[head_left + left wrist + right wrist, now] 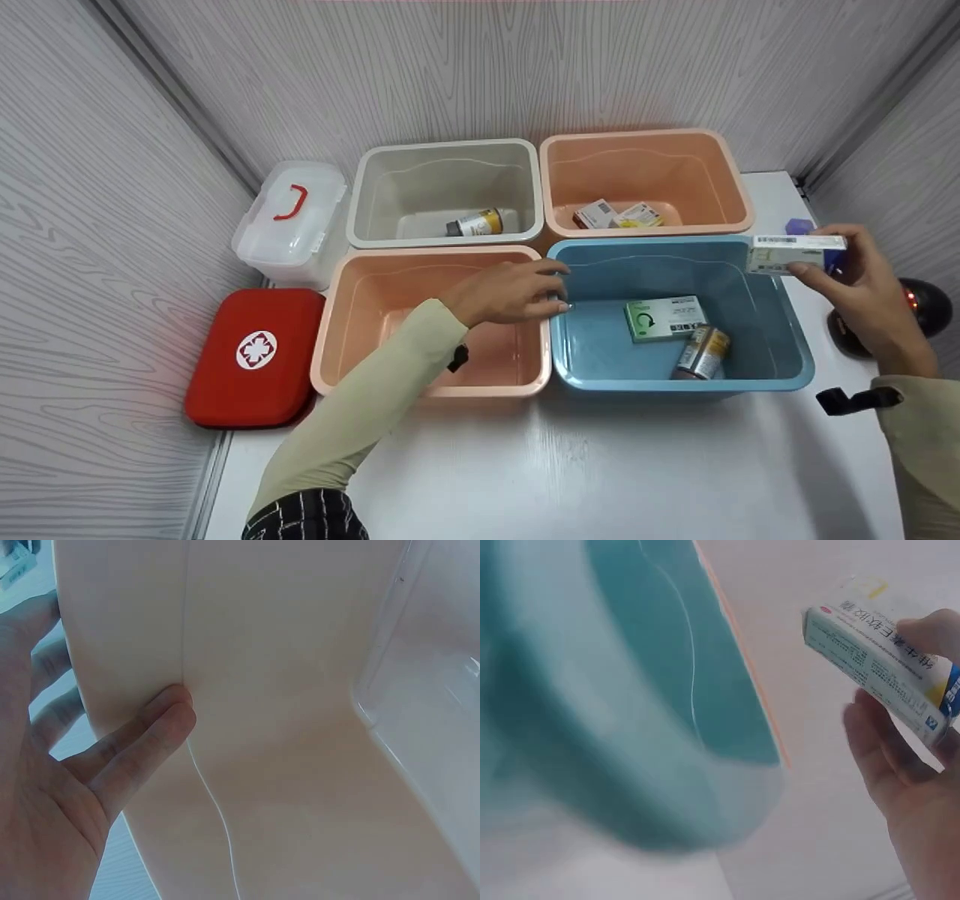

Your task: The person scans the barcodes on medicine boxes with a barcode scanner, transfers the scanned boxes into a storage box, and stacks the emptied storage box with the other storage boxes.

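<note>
My right hand [874, 292] pinches a small white medicine box [787, 253] between thumb and fingers, above the right end of the blue bin [600, 386]. The right wrist view shows this box [885, 652] with printed characters and blue and yellow patches. My left hand [510, 292] reaches across the peach bin [431, 391], its loosely bent fingers at the rim beside the blue bin. In the left wrist view, the left hand [67, 765] touches that bin's wall. Inside the blue bin lie a green-and-white box [664, 316] and a yellow-labelled can-like container [703, 352].
Behind stand a grey bin [442, 146] with a yellow-labelled container [476, 223] and another peach bin [637, 135] with small boxes [637, 215]. At left are a clear case [289, 217] and a red first-aid case [255, 382]. A black device [926, 307] stands behind my right hand.
</note>
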`<state>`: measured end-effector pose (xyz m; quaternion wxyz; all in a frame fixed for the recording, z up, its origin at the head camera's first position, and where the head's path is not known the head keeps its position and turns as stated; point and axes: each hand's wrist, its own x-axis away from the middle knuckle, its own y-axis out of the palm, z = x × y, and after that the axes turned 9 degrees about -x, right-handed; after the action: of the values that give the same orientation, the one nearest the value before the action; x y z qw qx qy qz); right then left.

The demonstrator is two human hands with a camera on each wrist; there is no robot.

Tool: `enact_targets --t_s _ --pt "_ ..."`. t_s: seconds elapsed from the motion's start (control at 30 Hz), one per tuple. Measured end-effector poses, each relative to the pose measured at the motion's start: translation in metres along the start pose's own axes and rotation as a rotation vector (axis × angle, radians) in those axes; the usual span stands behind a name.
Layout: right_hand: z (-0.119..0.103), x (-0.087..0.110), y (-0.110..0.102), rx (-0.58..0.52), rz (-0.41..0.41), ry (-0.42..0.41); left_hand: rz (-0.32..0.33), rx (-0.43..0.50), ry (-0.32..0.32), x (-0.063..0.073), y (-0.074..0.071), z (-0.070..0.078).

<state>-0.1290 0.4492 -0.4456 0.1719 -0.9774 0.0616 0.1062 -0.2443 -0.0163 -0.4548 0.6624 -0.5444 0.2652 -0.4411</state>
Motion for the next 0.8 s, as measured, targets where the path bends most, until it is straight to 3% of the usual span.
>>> enact_targets --t_s 0.07,0.27,0.47,0.67,0.8 --pt "0.009 0.003 -0.007 -0.067 0.052 0.033 -0.001 0.0 -0.003 0.0 0.0 0.0" --pt "0.037 0.011 -0.026 -0.448 0.222 0.09 -0.007 0.005 -0.007 -0.001 0.0 0.001" --pt "0.067 0.022 -0.038 -0.687 0.316 0.218 -0.017 0.012 -0.014 0.0 0.0 0.001" --pt "0.093 0.034 -0.037 -0.787 0.391 0.392 -0.014 0.008 -0.006 -0.001 0.0 0.001" --pt "0.108 0.041 -0.034 -0.897 0.42 0.439 -0.008 0.014 -0.004 -0.001 0.0 0.0"
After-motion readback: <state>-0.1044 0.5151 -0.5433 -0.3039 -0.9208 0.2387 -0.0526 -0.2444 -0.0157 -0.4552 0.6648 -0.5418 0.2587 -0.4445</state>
